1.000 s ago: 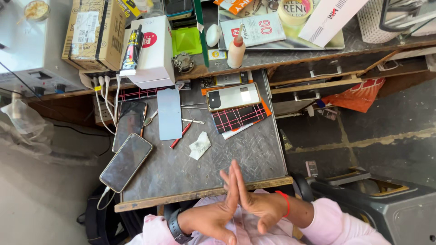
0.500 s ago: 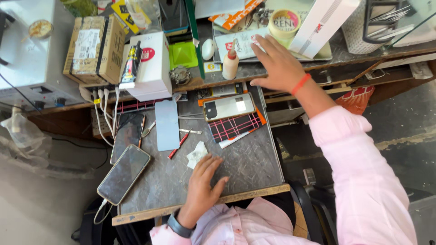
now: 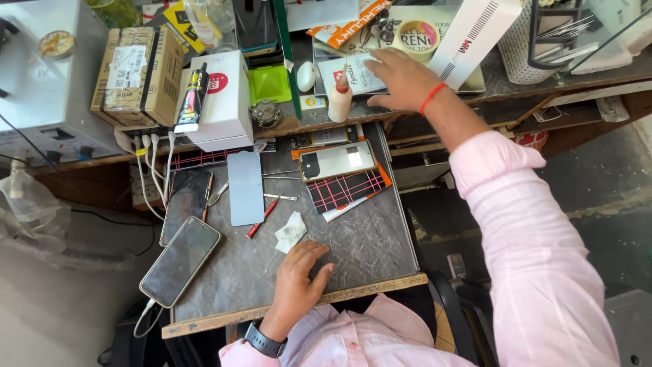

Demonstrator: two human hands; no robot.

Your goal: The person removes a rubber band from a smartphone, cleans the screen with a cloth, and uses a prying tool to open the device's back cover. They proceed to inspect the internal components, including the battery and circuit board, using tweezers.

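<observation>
Right hand point(image 3: 401, 78) rests on white packet point(image 3: 356, 73); white box point(image 3: 221, 98) left.

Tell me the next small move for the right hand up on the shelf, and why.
Probably close the fingers on the flat white packet and lift it. The right hand lies open on the shelf with its fingertips at that packet's edge, beside the small white bottle, and grips nothing yet. The left hand rests flat and empty on the scratched worktop.

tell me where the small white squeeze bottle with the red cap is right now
In the head view, the small white squeeze bottle with the red cap stands upright on the shelf edge, just left of the right hand, right of the green tray.
</observation>
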